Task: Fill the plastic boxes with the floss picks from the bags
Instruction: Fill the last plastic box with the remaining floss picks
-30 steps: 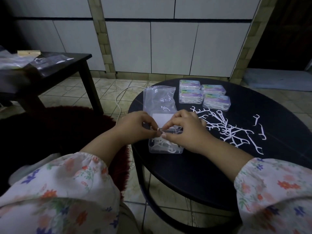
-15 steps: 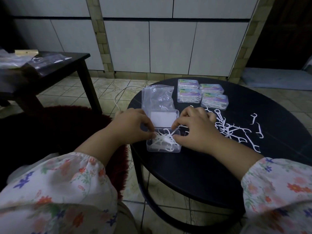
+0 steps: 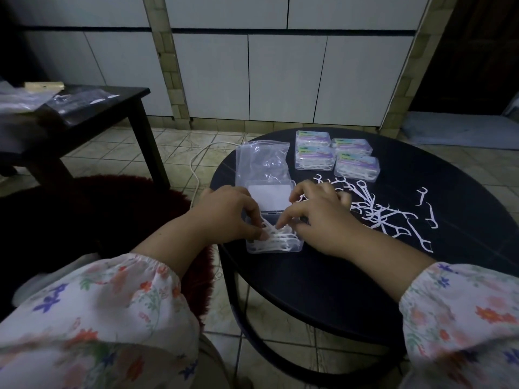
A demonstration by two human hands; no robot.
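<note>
An open clear plastic box (image 3: 273, 245) sits near the left edge of the round black table (image 3: 351, 290), its lid (image 3: 269, 199) folded back. White floss picks lie inside it. My left hand (image 3: 227, 217) and my right hand (image 3: 317, 217) rest over the box, fingertips pressing on the picks in it. A loose heap of floss picks (image 3: 382, 214) is spread on the table to the right of my right hand. An emptied clear bag (image 3: 262, 161) lies behind the box.
Several closed, filled boxes (image 3: 335, 157) are grouped at the table's far side. A dark side table (image 3: 84, 113) with more bags stands at left. A dark red rug (image 3: 112, 209) and a white cable (image 3: 196, 164) lie on the tiled floor.
Both hands have dropped from pinching picks above the box to pressing them down inside it. The box lid now shows between the hands.
</note>
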